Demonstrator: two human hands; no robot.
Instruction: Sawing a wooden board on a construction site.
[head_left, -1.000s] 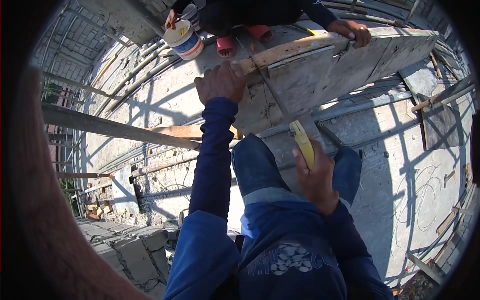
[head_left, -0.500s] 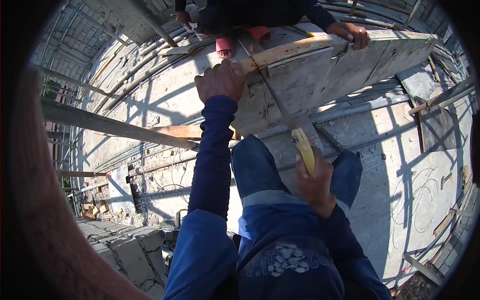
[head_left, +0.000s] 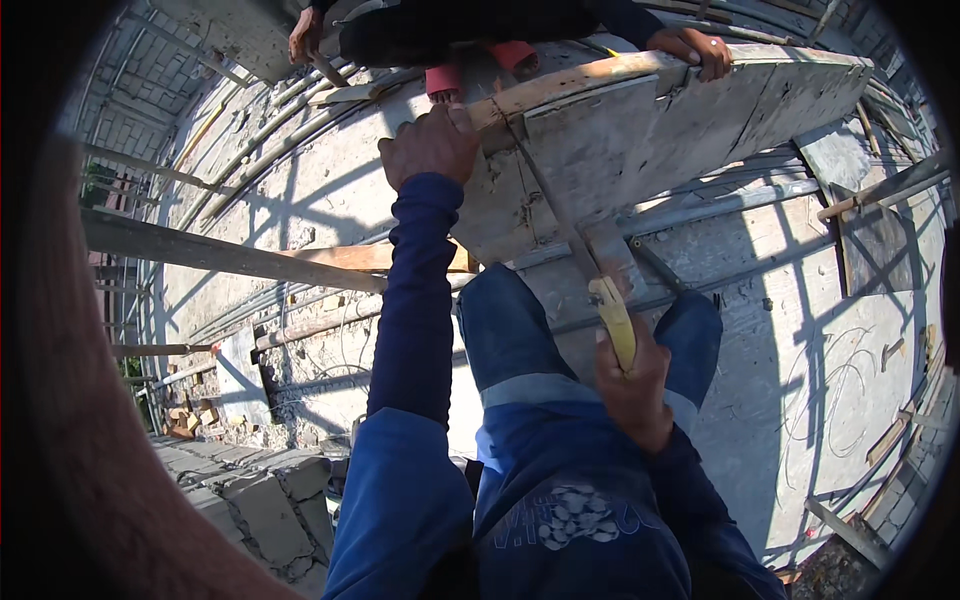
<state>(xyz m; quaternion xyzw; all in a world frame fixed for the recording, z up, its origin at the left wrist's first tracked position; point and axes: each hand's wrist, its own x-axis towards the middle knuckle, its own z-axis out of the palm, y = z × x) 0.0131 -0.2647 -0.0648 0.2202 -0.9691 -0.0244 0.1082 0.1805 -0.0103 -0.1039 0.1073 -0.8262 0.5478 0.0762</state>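
A hand saw (head_left: 618,325) with a pale yellow handle is held in my right hand (head_left: 635,385), which is closed round its grip. Its long blade slants up and left, crossing the wooden edge beam of a large grey panel (head_left: 610,150) that stands on its edge. My left hand (head_left: 430,148) is wrapped over the left end of the wooden beam (head_left: 570,80), beside the cut. Farther right along the same beam, a co-worker's hand (head_left: 695,52) rests on its top. The saw's tip end is hard to make out against the shadow.
Another person (head_left: 470,30) crouches across the panel, wearing pink footwear. A long metal bar (head_left: 230,245) comes in from the left. Poles and pipes (head_left: 300,140) lie on the concrete floor, and a loose wire coil (head_left: 830,400) is at right. Grey blocks (head_left: 265,510) stand at lower left.
My right hand has drawn the saw slightly down toward me. At upper left, the co-worker's other hand has moved left and no longer appears beside the white container.
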